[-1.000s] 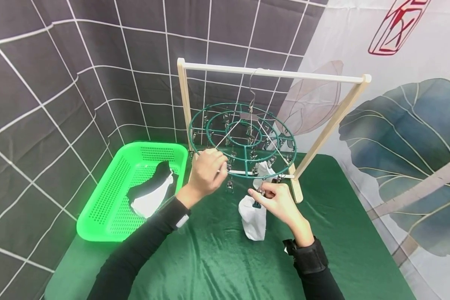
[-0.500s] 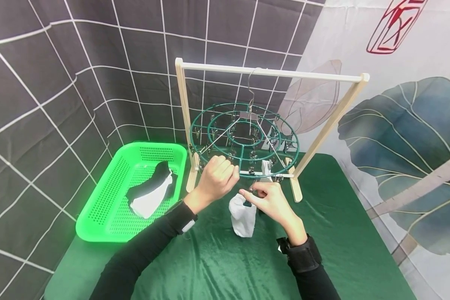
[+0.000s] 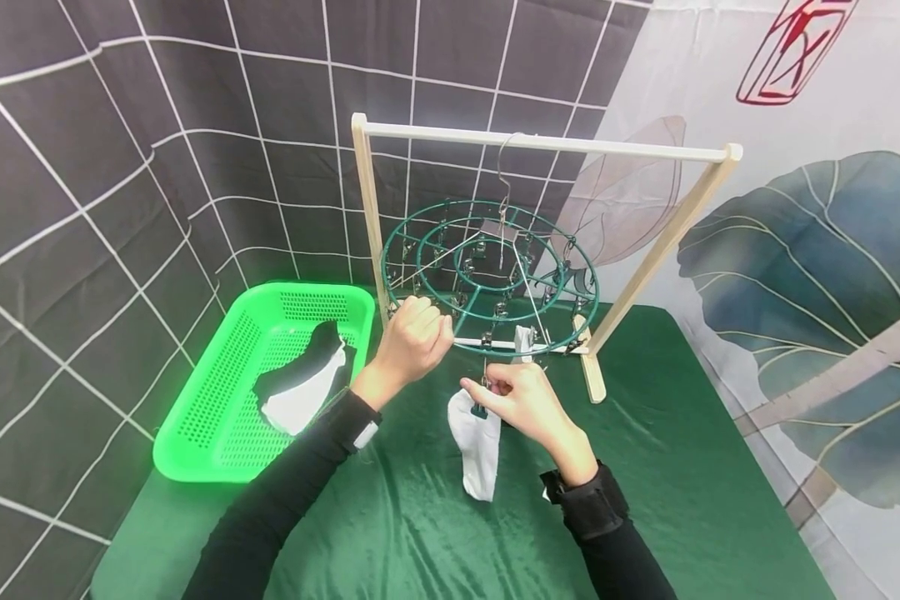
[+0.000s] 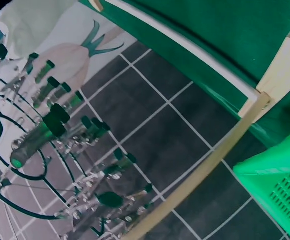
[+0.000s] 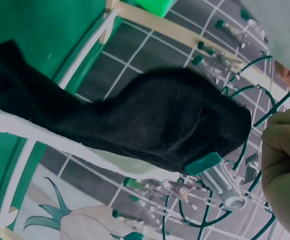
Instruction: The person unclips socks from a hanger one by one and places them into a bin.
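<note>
A round green wire hanger (image 3: 490,279) ringed with metal clips hangs from a pale wooden rack (image 3: 543,147) over a shiny green cloth tabletop (image 3: 420,525). The left hand (image 3: 412,340) curls its fingers round the ring's rim at 8 o'clock. The right hand (image 3: 521,402) pinches a clip (image 3: 482,398) holding a soft white sock (image 3: 476,446), dangling at 6 o'clock; its fingertips are partly hidden. A perforated plastic basket (image 3: 217,408) holds more socks.
</note>
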### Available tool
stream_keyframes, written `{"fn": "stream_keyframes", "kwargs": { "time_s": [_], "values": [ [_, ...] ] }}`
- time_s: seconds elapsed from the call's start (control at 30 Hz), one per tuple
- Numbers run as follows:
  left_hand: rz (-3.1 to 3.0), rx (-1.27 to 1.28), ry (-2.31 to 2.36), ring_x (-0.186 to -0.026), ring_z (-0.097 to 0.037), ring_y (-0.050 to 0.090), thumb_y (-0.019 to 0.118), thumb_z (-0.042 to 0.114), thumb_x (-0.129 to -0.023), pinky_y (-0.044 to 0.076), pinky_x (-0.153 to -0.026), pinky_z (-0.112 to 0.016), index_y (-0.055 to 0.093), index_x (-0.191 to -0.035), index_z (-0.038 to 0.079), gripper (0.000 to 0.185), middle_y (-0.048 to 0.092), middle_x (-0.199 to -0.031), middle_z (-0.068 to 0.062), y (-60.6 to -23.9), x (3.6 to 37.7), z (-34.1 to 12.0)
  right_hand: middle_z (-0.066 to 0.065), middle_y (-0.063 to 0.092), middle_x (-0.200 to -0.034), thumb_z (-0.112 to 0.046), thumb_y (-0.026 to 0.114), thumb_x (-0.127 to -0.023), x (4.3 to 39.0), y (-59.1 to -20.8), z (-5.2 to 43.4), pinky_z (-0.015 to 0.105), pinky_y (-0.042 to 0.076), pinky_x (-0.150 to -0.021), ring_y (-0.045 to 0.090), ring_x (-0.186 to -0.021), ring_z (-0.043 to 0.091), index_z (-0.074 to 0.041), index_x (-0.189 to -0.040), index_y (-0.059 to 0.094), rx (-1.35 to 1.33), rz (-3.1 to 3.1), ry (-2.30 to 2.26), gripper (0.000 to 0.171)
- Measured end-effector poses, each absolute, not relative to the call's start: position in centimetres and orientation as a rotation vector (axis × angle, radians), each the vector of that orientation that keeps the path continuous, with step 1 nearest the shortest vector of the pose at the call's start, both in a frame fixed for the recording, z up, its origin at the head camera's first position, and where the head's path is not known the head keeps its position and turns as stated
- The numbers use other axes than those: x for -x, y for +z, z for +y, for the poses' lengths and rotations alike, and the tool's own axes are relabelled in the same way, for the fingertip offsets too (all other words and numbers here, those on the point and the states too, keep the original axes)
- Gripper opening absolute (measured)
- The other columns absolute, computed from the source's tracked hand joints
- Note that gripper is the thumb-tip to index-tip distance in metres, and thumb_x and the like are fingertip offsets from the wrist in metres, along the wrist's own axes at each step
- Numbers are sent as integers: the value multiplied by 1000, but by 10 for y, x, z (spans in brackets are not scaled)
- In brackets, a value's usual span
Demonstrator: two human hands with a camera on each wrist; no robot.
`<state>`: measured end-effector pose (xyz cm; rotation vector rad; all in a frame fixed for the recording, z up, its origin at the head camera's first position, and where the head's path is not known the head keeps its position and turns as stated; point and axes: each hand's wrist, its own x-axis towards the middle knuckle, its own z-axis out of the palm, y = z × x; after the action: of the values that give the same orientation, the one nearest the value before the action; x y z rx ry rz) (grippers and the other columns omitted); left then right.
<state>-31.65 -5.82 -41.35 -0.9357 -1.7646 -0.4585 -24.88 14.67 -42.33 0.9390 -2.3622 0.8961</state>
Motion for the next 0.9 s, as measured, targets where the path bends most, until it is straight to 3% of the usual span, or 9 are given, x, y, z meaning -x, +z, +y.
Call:
{"fn": "stream_keyframes", "kwargs": {
  "time_s": [0.27,0.37,0.47,0.6,0.73,0.9],
  "values": [
    [-1752,935,-537,-64,-28,44,45,5,-88,39,-65,-39,48,-62,2,26,44,-64,-9,-415,321,-66,-14,25,-52,-33,67,-87,248,-422,135,17,18,-46,23,-46,0,-19,-55,35,-938,-2399,851,47],
    [-1685,874,-682,-77,-32,51,43,6,-89,43,-76,-43,56,-71,-2,23,53,-77,-15,-420,316,-64,-14,28,-51,-32,67,-86,248,-422,134,17,19,-45,25,-45,0,-20,-55,38,-931,-2412,853,45],
    [-1587,747,-857,-92,-38,50,43,4,-85,39,-89,-46,60,-87,-5,19,55,-94,-22,-432,303,-59,-14,31,-49,-32,67,-87,250,-424,134,18,20,-44,26,-43,0,-21,-55,41,-931,-2405,861,42],
    [-1546,563,-1087,-93,-38,42,42,4,-84,31,-92,-43,49,-92,-7,15,45,-94,-22,-457,277,-50,-13,31,-50,-33,67,-87,252,-428,133,18,21,-44,25,-44,-1,-20,-56,43,-922,-2396,850,41],
    [-1656,482,-1346,-90,-31,39,41,2,-89,31,-88,-33,39,-93,-6,9,39,-92,-18,-483,251,-44,-13,25,-52,-32,67,-87,254,-431,132,18,19,-45,22,-45,0,-19,-56,40,-884,-2396,855,43],
    [-1887,585,-1563,-102,-39,41,47,-5,-89,34,-90,-43,34,-116,-14,32,39,-112,-29,-494,227,-40,-13,21,-53,-29,69,-86,256,-436,131,18,17,-45,20,-44,1,-19,-56,38,-845,-2366,904,44]
  ]
}}
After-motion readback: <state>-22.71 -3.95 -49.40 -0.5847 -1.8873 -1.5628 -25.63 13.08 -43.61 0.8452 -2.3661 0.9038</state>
